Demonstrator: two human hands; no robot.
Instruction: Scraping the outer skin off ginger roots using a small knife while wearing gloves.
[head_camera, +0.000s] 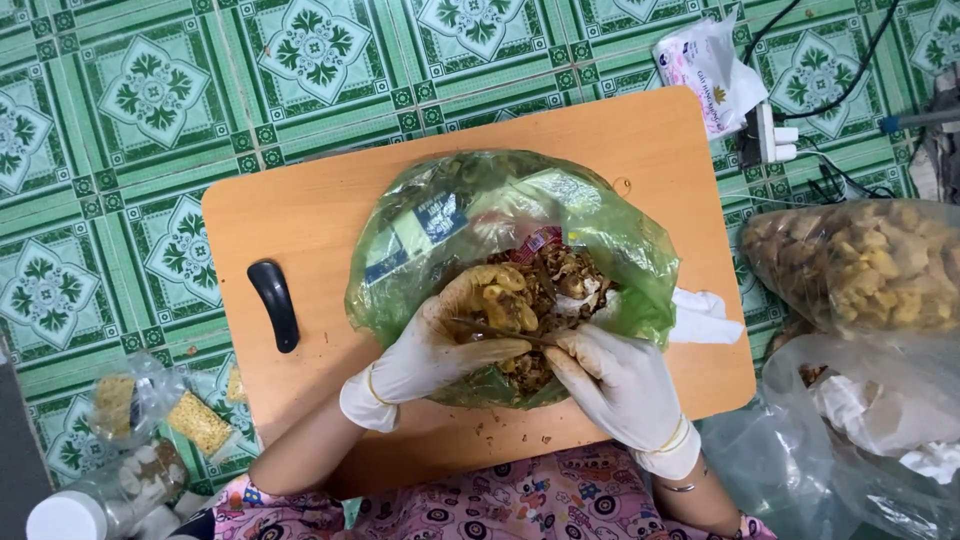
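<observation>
The orange counter sits on the green tiled floor. On the counter's middle lies my open green bag (full of brown dried bits). My gloved left hand grips a yellowish piece over the bag's mouth; my right hand pinches a thin stick against it.

White-gloved hands, pink patterned clothing
</observation>
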